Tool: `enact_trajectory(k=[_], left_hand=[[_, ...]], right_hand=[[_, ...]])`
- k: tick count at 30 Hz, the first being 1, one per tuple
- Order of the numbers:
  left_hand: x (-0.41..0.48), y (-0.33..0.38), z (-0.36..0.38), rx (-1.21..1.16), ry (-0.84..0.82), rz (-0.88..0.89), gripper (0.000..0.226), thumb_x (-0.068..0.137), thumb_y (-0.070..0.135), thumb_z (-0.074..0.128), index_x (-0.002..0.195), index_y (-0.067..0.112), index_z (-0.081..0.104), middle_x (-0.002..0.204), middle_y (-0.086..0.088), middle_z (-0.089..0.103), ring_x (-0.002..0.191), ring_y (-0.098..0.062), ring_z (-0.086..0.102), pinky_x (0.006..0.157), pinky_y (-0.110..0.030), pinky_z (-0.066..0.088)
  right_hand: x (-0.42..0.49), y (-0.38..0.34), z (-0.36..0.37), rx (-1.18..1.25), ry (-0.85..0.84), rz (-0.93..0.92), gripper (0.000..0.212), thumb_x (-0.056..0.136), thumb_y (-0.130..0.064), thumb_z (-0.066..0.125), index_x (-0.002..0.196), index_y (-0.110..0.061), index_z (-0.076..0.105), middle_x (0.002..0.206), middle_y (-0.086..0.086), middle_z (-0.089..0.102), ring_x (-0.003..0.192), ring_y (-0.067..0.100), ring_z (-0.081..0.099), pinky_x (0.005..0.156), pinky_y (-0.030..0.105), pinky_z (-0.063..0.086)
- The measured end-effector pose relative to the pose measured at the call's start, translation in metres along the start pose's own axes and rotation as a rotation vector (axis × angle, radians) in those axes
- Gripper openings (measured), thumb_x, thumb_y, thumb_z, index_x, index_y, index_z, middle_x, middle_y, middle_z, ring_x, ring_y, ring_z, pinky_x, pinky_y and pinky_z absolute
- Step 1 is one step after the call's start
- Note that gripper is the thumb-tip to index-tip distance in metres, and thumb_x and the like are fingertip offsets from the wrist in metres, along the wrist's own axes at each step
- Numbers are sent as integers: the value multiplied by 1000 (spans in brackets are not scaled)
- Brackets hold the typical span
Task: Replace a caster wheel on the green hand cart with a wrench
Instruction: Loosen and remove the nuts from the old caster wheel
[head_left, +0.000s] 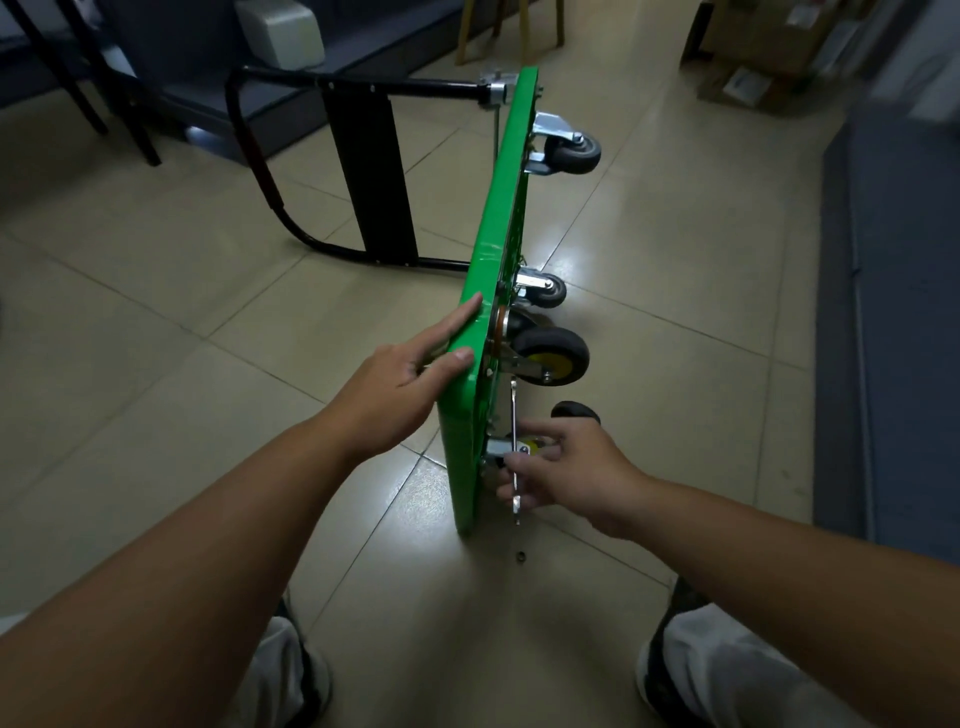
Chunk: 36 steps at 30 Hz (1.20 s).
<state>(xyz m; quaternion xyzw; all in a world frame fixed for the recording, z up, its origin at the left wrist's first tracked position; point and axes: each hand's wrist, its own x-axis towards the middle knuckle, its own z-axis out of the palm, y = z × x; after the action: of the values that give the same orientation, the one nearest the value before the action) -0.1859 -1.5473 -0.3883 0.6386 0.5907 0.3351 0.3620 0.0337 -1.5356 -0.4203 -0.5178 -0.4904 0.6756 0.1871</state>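
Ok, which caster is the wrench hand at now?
The nearest caster, at the green cart's near corner, half hidden behind the right hand pinching the wrench. The yellow-hubbed caster, small grey caster and far grey caster sit farther along.

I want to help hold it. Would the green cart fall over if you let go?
Maybe. The green cart stands on its thin edge, the left hand steadying it, so it looks tippy. Its wheels point sideways, so it likely won't roll.

The glossy beige tiled floor (182, 312) bears the green hand cart (488, 270) standing on its edge at centre frame, its black handle (374, 171) reaching toward the upper left, and a small nut (519, 557) lying just below the cart's near end.
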Motion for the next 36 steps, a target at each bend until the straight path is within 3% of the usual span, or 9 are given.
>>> enact_trajectory(k=[2,5,13,23,27,31,36], left_hand=[[-1,0,0,-46,-1,-21,49,97,61,32,144,69,30,160,5,39,136,-17,49,111,-47,46],[-2,2,1,-84,-29,-38,48,100,55,25,146,68,29,163,4,35,137,-20,50,110,-43,47],[0,0,-1,-79,-33,-28,47,100,56,25,146,67,30,162,7,38,135,-16,52,111,-47,47],[1,0,-2,-20,-12,-34,54,90,70,33,144,71,29,160,5,42,140,-16,48,113,-49,44],[0,4,-1,10,-11,-18,60,87,73,39,146,69,26,160,8,40,141,-13,45,113,-40,44],[-2,5,-1,-14,-33,0,72,83,72,53,149,66,25,161,7,38,133,-10,50,107,-44,52],[-4,5,-1,-14,-52,22,85,79,68,66,151,64,22,163,8,35,143,-20,45,100,-50,56]], right_hand=[[-7,-15,3,130,4,79,54,93,3,64,142,-7,47,93,27,72,70,31,74,56,33,60],[-7,-33,5,288,1,151,52,92,3,65,140,-4,46,102,30,71,81,36,75,58,35,61],[-3,-58,9,369,-20,133,41,92,2,65,130,6,52,99,32,71,74,31,75,60,37,62],[0,-60,14,253,-23,92,39,93,-4,66,130,0,55,98,26,72,73,28,75,60,33,61],[-4,-49,10,155,-32,73,42,93,-3,66,133,-6,53,99,27,72,70,28,73,53,30,58],[2,-32,6,47,-62,49,50,93,-5,67,138,-14,49,96,23,75,83,36,74,65,40,62],[15,-4,8,-105,-71,-7,53,93,-7,67,141,-13,46,93,15,76,83,30,75,67,35,61]])
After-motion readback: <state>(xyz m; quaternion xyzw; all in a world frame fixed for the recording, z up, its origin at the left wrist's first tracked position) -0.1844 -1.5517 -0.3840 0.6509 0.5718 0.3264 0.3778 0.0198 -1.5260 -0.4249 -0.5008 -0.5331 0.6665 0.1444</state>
